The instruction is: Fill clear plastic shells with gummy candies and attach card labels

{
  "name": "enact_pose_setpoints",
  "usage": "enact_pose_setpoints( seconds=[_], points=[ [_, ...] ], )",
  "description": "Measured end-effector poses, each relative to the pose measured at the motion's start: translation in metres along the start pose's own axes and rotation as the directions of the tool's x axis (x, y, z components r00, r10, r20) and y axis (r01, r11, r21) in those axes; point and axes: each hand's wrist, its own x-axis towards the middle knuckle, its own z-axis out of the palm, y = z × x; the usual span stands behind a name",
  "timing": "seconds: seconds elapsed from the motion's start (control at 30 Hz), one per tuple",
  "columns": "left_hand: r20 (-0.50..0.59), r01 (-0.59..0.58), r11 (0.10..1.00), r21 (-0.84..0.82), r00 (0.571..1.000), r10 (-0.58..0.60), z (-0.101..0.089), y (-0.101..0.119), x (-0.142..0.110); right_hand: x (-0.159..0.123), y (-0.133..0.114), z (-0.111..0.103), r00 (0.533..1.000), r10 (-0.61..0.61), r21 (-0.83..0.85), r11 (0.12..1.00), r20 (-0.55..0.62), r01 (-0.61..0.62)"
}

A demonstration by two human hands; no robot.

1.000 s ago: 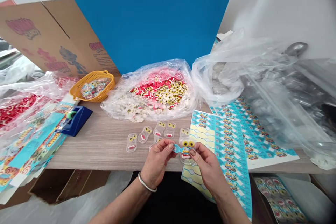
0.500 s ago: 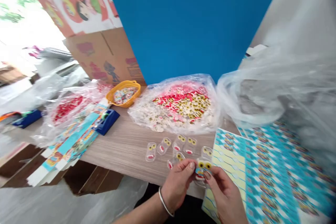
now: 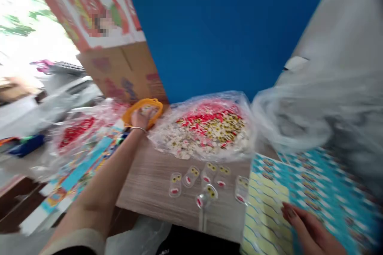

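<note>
My left hand (image 3: 141, 118) reaches into the orange basket (image 3: 127, 118) at the back left. Small printed pieces lie in this basket, and my fingers are partly hidden among them. My right hand (image 3: 305, 225) is over the sticker sheet (image 3: 266, 203), with its thumb and fingertips pinched together near the border between bare yellow backing and blue stickers. What the pinch holds, if anything, I cannot make out. On the table between my hands lie several clear plastic pieces (image 3: 175, 185) with yellow eyes and a red mouth. One round-ended piece (image 3: 206, 197) lies nearest me.
An open plastic bag (image 3: 209, 127) of loose red, yellow and white pieces sits at the table's back. More blue sticker sheets (image 3: 317, 191) lie right, below crumpled clear plastic (image 3: 293, 119). Left are a bag of red pieces (image 3: 76, 131), printed card strips (image 3: 77, 173) and cartons (image 3: 119, 71).
My hands were together in front, holding a clear eyed piece with a blue label. The left has moved to the basket, the right to the sticker sheet. That piece has left the front.
</note>
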Motion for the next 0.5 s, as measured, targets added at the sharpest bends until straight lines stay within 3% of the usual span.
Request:
enact_pose_setpoints(
  seconds=[0.07,0.13,0.17,0.2,0.27,0.3,0.4,0.5],
  points=[
    [0.100,-0.039,0.999,0.001,0.994,0.039,0.032,-0.006,-0.023,-0.001,0.006,-0.014,0.995,0.102,0.016,0.995,-0.023,-0.102],
    [0.284,-0.067,0.997,-0.026,0.956,0.072,0.077,-0.018,-0.078,-0.004,0.010,-0.023,0.987,0.151,0.033,0.988,-0.055,-0.149],
    [0.395,-0.071,0.996,-0.050,0.915,0.085,0.102,-0.024,-0.114,-0.005,0.011,-0.027,0.984,0.160,0.021,0.987,-0.075,-0.159],
    [0.515,-0.076,0.994,-0.079,0.850,0.106,0.127,-0.029,-0.152,-0.007,0.013,-0.030,0.982,0.163,0.015,0.987,-0.097,-0.162],
    [0.733,-0.095,0.983,-0.157,0.656,0.180,0.175,-0.033,-0.225,-0.012,0.015,-0.037,0.981,0.154,0.017,0.988,-0.118,-0.153],
    [0.773,-0.083,0.985,-0.150,0.611,0.169,0.197,-0.032,-0.254,-0.015,0.017,-0.041,0.982,0.147,0.030,0.989,-0.119,-0.145],
    [0.807,-0.112,0.989,-0.096,0.573,0.143,0.255,-0.022,-0.304,-0.022,0.020,-0.053,0.987,0.133,0.071,0.989,-0.093,-0.127],
    [0.798,-0.100,0.991,-0.088,0.588,0.130,0.291,-0.009,-0.312,-0.026,0.024,-0.059,0.988,0.129,0.102,0.987,-0.083,-0.120]
  ],
)
